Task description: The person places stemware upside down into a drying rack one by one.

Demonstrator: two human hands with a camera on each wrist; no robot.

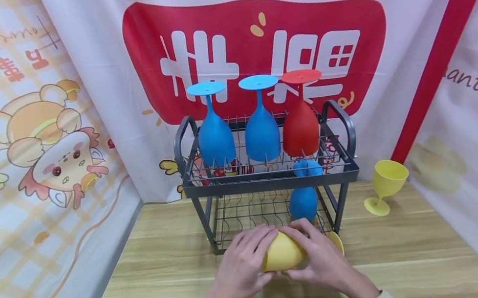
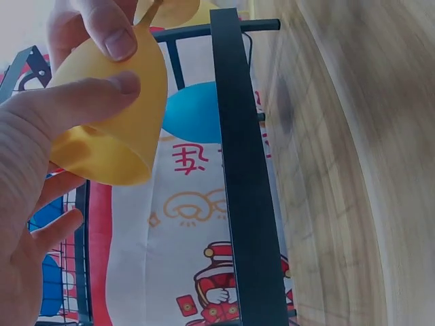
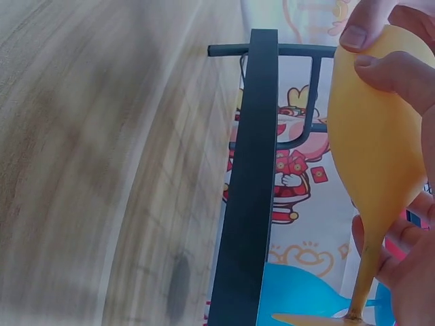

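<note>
Both hands hold a yellow goblet on its side in front of the rack, its mouth toward the left and its foot toward the right. My left hand grips the bowl near the rim, its thumb pressed on the side. The right hand grips the bowl nearer the stem, which shows below the bowl in the right wrist view. Behind the hands, a blue goblet stands upside down on the lower tier of the black rack.
Two blue goblets and a red goblet stand upside down on the upper tier. Right of the rack, another yellow goblet stands upright on the wooden table. Printed cloth hangs around the table.
</note>
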